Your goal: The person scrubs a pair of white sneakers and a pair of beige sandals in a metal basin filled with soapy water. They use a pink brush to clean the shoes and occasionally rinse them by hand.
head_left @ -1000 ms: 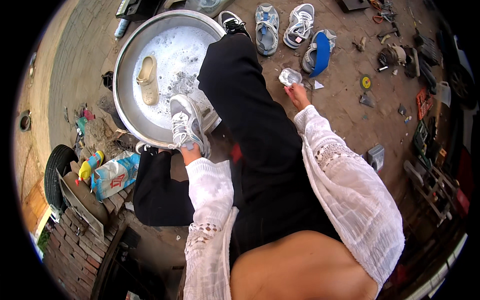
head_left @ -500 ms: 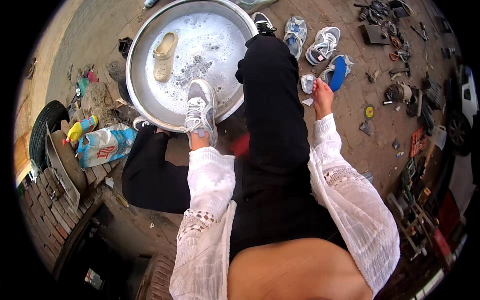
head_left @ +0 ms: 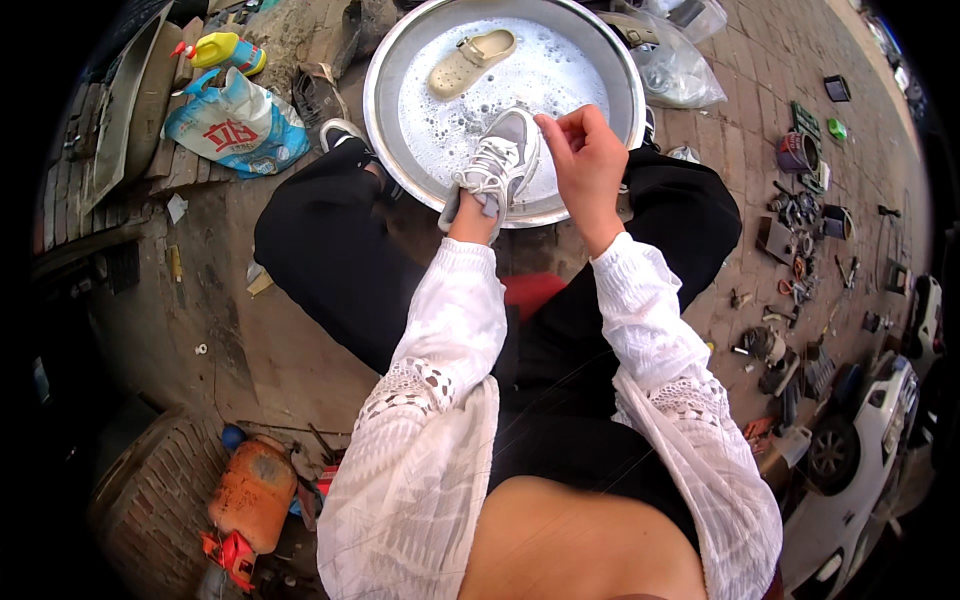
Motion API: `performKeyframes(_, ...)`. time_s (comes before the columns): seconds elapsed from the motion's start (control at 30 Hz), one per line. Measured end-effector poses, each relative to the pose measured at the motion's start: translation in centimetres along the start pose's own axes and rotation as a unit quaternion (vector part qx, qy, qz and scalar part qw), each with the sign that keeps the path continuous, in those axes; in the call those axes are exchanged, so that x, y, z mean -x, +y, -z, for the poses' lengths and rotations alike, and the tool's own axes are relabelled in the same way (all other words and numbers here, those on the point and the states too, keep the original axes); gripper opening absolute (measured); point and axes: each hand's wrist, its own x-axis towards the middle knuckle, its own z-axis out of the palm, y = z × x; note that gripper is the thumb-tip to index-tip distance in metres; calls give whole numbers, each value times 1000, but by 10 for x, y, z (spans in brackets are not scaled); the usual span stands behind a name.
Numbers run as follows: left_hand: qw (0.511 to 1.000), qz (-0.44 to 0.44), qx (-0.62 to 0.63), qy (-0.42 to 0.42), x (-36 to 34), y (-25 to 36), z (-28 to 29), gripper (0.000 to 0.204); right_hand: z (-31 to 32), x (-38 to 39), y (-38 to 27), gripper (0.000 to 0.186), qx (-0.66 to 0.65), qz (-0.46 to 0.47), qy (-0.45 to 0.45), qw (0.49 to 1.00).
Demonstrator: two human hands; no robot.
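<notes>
A grey and white laced sneaker (head_left: 503, 150) is held over the near part of a wide metal basin (head_left: 640, 115) of sudsy water. My left hand (head_left: 468, 217) reaches into its heel opening; the fingers are hidden by the shoe. Right beside the sneaker's toe is my right hand (head_left: 592, 160), thumb and fingertips pinched together. Whatever the pinch may hold is too small to make out. A beige clog (head_left: 472, 63) floats on the foam farther back in the basin.
To the left lie a blue and white bag (head_left: 235, 125) and a yellow bottle with a red cap (head_left: 222, 50). A clear plastic bag (head_left: 680, 75) sits right of the basin. Tools and metal parts (head_left: 795, 225) litter the right ground, near a white car (head_left: 850, 470). An orange gas cylinder (head_left: 253, 492) stands lower left.
My right hand has come from the ground by the shoes at right to the sneaker's toe. The view has turned, so the basin sits farther right. My left hand still bears the sneaker.
</notes>
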Motion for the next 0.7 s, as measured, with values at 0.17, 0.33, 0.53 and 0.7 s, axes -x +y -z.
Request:
performKeyframes(0.17, 985, 2, 175, -1, 16, -10, 5, 38, -71, 57, 42, 24, 155, 152, -132, 967)
performKeyframes(0.33, 982, 45, 142, 112, 37, -25, 39, 38, -49, 92, 37, 19, 178, 141, -245, 943)
performKeyframes(0.53, 984, 41, 156, 75, 20, -15, 29, 37, -40, 92, 26, 34, -79, -112, -205, 969)
performKeyframes(0.7, 985, 47, 154, 69, 17, -17, 21, 35, -59, 73, 16, 36, -26, -16, -250, 968)
